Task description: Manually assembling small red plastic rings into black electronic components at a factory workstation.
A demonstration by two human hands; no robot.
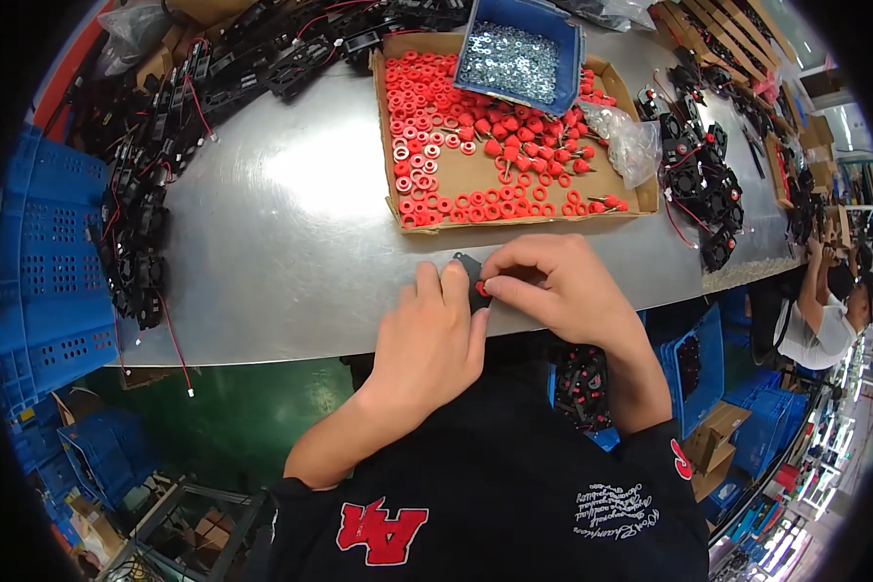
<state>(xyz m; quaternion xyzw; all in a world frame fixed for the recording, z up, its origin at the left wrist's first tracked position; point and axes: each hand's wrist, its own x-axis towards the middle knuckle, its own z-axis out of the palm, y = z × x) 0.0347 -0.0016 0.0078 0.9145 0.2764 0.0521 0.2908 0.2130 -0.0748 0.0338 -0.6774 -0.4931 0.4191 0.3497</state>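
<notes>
Near the front edge of the metal table, my left hand [425, 335] holds a small dark plastic part [469, 266] with its fingers closed along the part's left side. My right hand [558, 281] pinches a small red piece [482, 288] between thumb and fingertips, right against the dark part. The fingers hide most of both pieces. Just beyond my hands lies a shallow cardboard tray [514, 227] with many red rings [493, 210] and a heap of red knob-like pieces with metal pins [538, 136]. A blue bin [577, 58] of small shiny metal pieces rests on the tray's far side.
Black fan assemblies with wires [145, 233] line the table's left and far sides; more [703, 179] lie at right. A clear plastic bag [632, 145] sits on the tray's right edge. A blue crate [58, 272] stands at left. Another person [815, 320] works at far right.
</notes>
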